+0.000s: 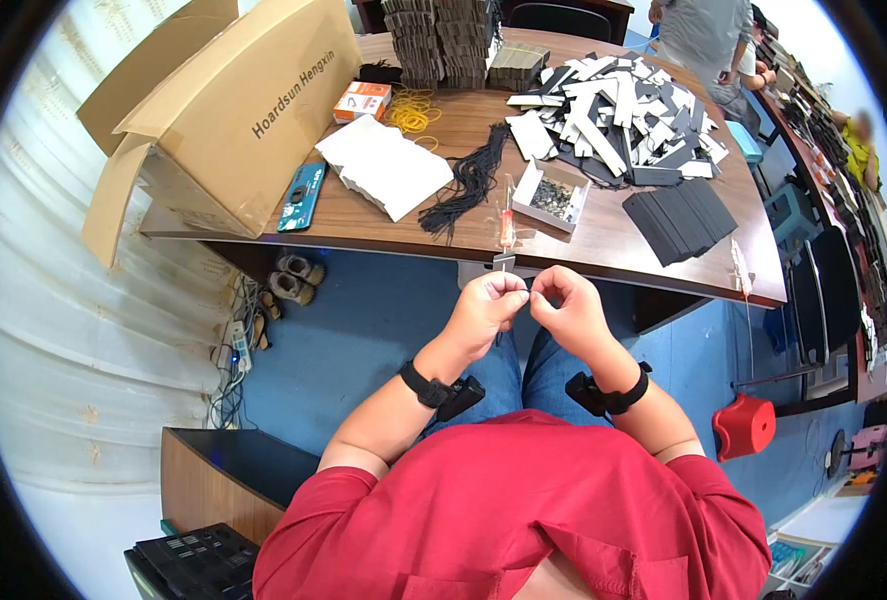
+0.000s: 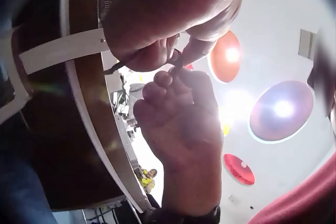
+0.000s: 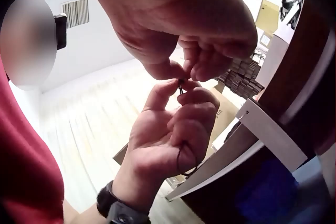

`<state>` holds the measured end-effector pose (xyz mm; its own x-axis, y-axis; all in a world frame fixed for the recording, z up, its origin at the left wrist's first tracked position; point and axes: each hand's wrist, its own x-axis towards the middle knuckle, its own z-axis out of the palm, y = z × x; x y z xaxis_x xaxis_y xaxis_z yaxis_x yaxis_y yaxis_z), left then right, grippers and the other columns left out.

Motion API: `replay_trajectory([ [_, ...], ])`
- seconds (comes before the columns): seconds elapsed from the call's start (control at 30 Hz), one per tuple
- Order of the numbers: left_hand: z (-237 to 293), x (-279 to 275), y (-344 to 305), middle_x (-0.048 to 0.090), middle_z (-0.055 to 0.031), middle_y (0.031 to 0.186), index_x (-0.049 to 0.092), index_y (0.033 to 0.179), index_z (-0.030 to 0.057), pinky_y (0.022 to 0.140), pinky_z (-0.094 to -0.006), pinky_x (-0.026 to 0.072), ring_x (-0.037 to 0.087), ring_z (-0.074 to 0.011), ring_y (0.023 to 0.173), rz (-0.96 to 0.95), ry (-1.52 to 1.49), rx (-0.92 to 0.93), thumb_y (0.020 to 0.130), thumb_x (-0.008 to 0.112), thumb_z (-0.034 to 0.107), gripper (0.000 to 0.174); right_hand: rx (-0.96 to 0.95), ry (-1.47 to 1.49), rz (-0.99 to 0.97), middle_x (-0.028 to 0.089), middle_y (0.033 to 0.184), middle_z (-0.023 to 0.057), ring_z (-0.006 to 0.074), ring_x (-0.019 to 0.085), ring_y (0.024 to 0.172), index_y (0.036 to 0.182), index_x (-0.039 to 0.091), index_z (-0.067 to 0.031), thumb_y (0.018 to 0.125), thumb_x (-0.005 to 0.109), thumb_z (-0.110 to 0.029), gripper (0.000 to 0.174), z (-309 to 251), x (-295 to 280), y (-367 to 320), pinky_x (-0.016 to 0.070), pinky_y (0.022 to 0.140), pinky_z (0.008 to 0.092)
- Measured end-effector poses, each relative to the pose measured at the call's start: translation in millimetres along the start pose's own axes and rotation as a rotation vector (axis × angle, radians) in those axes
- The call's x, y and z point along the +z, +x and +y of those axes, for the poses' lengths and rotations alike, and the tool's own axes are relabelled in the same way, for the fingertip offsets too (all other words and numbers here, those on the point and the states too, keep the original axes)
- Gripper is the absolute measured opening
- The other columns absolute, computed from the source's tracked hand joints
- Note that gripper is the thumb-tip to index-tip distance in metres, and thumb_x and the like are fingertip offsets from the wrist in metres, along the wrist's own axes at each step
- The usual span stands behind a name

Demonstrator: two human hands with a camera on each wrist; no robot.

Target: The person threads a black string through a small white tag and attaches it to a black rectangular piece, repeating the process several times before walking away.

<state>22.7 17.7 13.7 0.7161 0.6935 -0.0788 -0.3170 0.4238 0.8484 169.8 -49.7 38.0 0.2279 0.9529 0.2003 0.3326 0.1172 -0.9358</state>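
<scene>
Both hands meet in front of the table edge in the head view, fingertips nearly together. A thin dark cord (image 3: pixel 181 90) runs between the fingertips, and a loop of it hangs by the left palm in the right wrist view. The left hand (image 1: pixel 485 312) pinches the cord between thumb and finger, its other fingers curled. The right hand (image 1: pixel 570 312) pinches at the same spot; its fingertips hide the cord's end. Just beyond the hands, an orange-handled tool (image 1: pixel 506 228) lies at the table edge, near a small open box of metal pieces (image 1: pixel 551 196).
On the table (image 1: pixel 603 240) are a black cord bundle (image 1: pixel 468 185), white sheets (image 1: pixel 383 165), a stack of black pieces (image 1: pixel 679 220), a heap of black and white strips (image 1: pixel 618 120), yellow bands (image 1: pixel 412 112) and a large carton (image 1: pixel 253 120). A red stool (image 1: pixel 744 427) stands at right.
</scene>
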Motion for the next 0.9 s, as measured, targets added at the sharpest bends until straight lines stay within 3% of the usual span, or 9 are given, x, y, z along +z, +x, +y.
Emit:
replay_trajectory([
  [0.13, 2.1, -6.7, 2.0, 0.048, 0.0039, 0.068, 0.058, 0.091, 0.0052, 0.044, -0.0163, 0.0288, 0.036, -0.0022, 0.050, -0.048, -0.241, -0.141, 0.088, 0.059, 0.012, 0.008, -0.190, -0.133, 0.140, 0.057, 0.072, 0.0068, 0.0153, 0.056, 0.064, 0.076, 0.057, -0.0023, 0.072, 0.065, 0.000, 0.009, -11.7, 7.5, -2.6, 0.0458, 0.059, 0.0269],
  [0.33, 1.9, -2.4, 2.5, 0.050, 0.0040, 0.068, 0.059, 0.095, 0.0055, 0.044, -0.0161, 0.0294, 0.037, -0.0023, 0.050, -0.068, -0.416, -0.165, 0.090, 0.058, 0.010, 0.006, -0.382, -0.269, 0.255, 0.061, 0.081, 0.0086, 0.0214, 0.060, 0.071, 0.080, 0.061, -0.0032, 0.073, 0.065, 0.003, 0.011, -9.6, 6.8, -1.8, 0.0478, 0.065, 0.0301],
  [0.43, 5.2, 2.1, 2.6, 0.050, 0.0041, 0.068, 0.060, 0.095, 0.0055, 0.044, -0.0167, 0.0296, 0.037, -0.0026, 0.050, -0.041, -0.466, -0.153, 0.091, 0.057, 0.009, 0.006, -0.439, -0.288, 0.286, 0.063, 0.085, 0.0095, 0.0236, 0.061, 0.077, 0.085, 0.064, -0.0046, 0.072, 0.067, 0.003, 0.015, -5.6, 7.2, -0.6, 0.0481, 0.069, 0.0315],
  [0.53, 3.0, 2.2, 1.6, 0.050, 0.0043, 0.068, 0.061, 0.095, 0.0048, 0.043, -0.0175, 0.0297, 0.038, -0.0027, 0.050, -0.011, -0.447, -0.136, 0.090, 0.057, 0.008, 0.007, -0.346, -0.185, 0.261, 0.064, 0.087, 0.0097, 0.0239, 0.062, 0.081, 0.087, 0.066, -0.0059, 0.071, 0.068, 0.002, 0.018, -8.5, 7.1, -2.8, 0.0478, 0.072, 0.0315],
  [0.63, -0.8, 2.8, 1.6, 0.050, 0.0046, 0.068, 0.062, 0.095, 0.0042, 0.043, -0.0183, 0.0291, 0.037, -0.0023, 0.050, 0.037, -0.381, -0.081, 0.089, 0.059, 0.007, 0.008, -0.357, -0.253, 0.299, 0.064, 0.085, 0.0084, 0.0239, 0.061, 0.079, 0.085, 0.066, -0.0059, 0.069, 0.069, 0.001, 0.017, -5.1, 8.4, -1.7, 0.0474, 0.070, 0.0324],
  [0.73, -2.9, 2.8, 1.1, 0.052, 0.0038, 0.071, 0.064, 0.093, 0.0036, 0.046, -0.0177, 0.0319, 0.041, -0.0029, 0.053, 0.052, -0.339, -0.028, 0.087, 0.061, 0.005, 0.007, -0.532, -0.451, 0.368, 0.064, 0.084, 0.0069, 0.0232, 0.061, 0.078, 0.085, 0.065, -0.0059, 0.069, 0.071, -0.001, 0.017, -6.2, 8.0, 1.6, 0.0464, 0.067, 0.0331],
  [0.83, -5.5, 13.6, 1.1, 0.054, 0.0016, 0.077, 0.066, 0.092, 0.0017, 0.048, -0.0174, 0.0349, 0.044, -0.0036, 0.059, 0.242, 0.082, 0.232, 0.085, 0.062, 0.000, 0.008, -0.494, -0.465, 0.347, 0.064, 0.079, 0.0069, 0.0224, 0.060, 0.073, 0.082, 0.065, -0.0049, 0.069, 0.071, -0.003, 0.014, -9.6, 7.4, 1.8, 0.0457, 0.065, 0.0335],
  [0.9, -9.9, 12.2, 4.4, 0.055, 0.0001, 0.080, 0.066, 0.090, 0.0004, 0.052, -0.0188, 0.0370, 0.046, -0.0048, 0.063, 0.257, 0.359, 0.456, 0.082, 0.063, -0.002, 0.009, -0.348, -0.320, 0.302, 0.064, 0.076, 0.0075, 0.0225, 0.060, 0.070, 0.079, 0.065, -0.0042, 0.069, 0.070, -0.005, 0.011, -4.2, 7.6, 3.4, 0.0457, 0.065, 0.0331],
])
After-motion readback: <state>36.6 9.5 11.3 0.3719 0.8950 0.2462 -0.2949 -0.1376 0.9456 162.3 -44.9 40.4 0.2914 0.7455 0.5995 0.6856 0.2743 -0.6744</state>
